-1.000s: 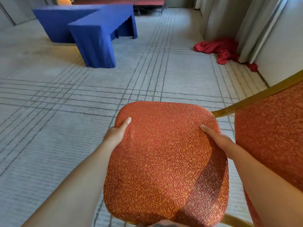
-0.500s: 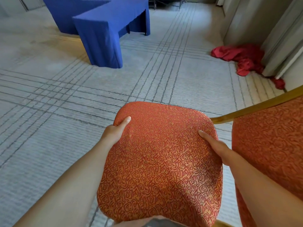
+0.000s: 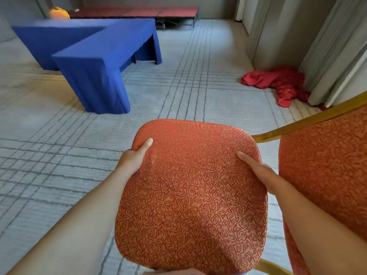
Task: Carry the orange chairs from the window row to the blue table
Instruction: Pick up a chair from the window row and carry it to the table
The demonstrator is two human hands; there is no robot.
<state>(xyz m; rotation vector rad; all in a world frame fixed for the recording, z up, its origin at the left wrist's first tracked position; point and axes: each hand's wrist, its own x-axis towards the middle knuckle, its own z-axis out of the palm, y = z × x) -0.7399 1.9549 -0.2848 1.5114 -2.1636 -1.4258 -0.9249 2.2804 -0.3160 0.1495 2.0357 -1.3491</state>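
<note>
I hold an orange chair [image 3: 190, 195] with a red swirl pattern in front of me, its seat facing up and its padded back with a gold frame at the right edge. My left hand [image 3: 135, 157] grips the seat's left edge, thumb on top. My right hand [image 3: 256, 171] grips the seat's right edge, thumb on top, fingers hidden beneath. The blue table [image 3: 103, 56], draped to the floor and L-shaped, stands ahead to the left on the carpet. Another orange chair [image 3: 58, 13] shows behind the table at the far left.
A crumpled red cloth [image 3: 278, 82] lies on the carpet by the curtains [image 3: 327, 46] at the right. A low red stage platform [image 3: 139, 12] runs along the far wall. Grey lined carpet [image 3: 178, 86] stretches between me and the table.
The view has tilted up, so more of the far wall and platform shows. Both hands keep the same grip on the seat.
</note>
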